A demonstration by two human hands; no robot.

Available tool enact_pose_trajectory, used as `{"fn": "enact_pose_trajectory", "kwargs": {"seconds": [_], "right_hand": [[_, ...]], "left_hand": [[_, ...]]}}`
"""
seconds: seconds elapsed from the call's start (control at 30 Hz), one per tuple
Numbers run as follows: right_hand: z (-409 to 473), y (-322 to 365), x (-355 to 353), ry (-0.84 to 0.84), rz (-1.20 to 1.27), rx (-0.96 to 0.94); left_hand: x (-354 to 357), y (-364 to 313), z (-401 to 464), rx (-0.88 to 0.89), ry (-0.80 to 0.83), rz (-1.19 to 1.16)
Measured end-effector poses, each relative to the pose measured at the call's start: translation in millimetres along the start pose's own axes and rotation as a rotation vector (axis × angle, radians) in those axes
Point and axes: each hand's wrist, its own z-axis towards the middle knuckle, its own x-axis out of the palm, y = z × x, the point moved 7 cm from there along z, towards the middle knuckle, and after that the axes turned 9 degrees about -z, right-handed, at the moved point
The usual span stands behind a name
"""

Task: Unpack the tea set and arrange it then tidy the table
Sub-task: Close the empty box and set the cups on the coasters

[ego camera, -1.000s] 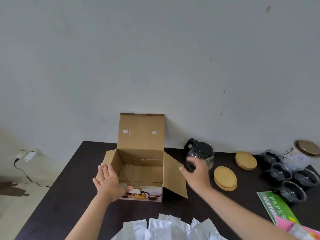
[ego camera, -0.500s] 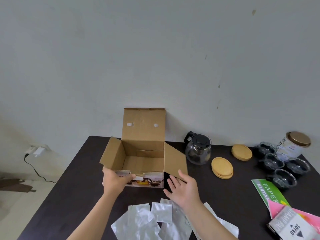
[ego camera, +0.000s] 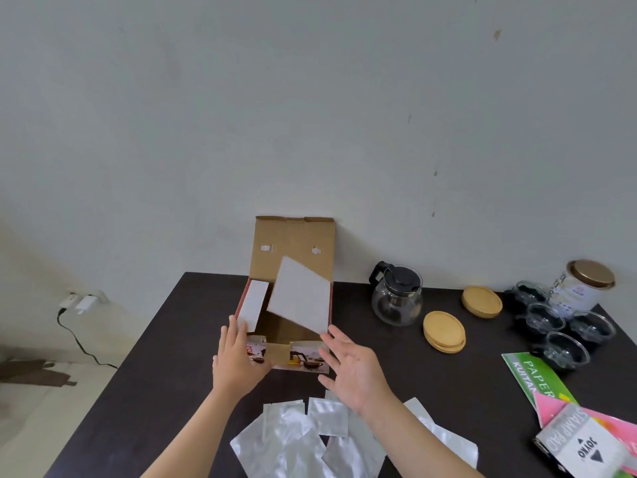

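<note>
The tea set's cardboard box (ego camera: pixel 293 243) stands on the dark table (ego camera: pixel 165 339), its back lid upright and both side flaps folded inward. My left hand (ego camera: pixel 238 357) presses with straight fingers against the box's left front corner. My right hand (ego camera: pixel 351 367) hovers with spread fingers just off the box's right front corner, holding nothing. A glass teapot with a black lid (ego camera: pixel 396 294) sits to the right of the box. Beyond it lie two stacks of wooden coasters (ego camera: pixel 444 331) (ego camera: pixel 482 301) and several glass cups (ego camera: pixel 565 350). Clear plastic bags (ego camera: pixel 293 436) lie near the front edge.
A jar with a bronze lid (ego camera: pixel 582 288) stands at the far right by the wall. A green paper pad (ego camera: pixel 537 377), pink sheets and a stamp pad box (ego camera: pixel 582 446) lie at the right front. A charger and cable (ego camera: pixel 81 305) hang on the left wall.
My right hand let go of the teapot and came back to the box. The box's side flaps, spread outward before, have swung inward over the opening. My left hand shifted to the left front corner.
</note>
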Motion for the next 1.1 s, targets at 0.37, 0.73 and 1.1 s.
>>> {"fn": "enact_pose_trajectory", "kwargs": {"seconds": [0.37,0.73,1.1], "right_hand": [[14,6,-4,-0.064,0.006,0.027],[90,113,5,-0.38,-0.46,-0.174],[122,130,19,-0.281,-0.782,-0.205]], "left_hand": [[11,6,0,0.051,-0.038,0.034],[13,10,-2,0.123,-0.048,-0.008],[13,8,-5,0.142,-0.049,-0.039]]}}
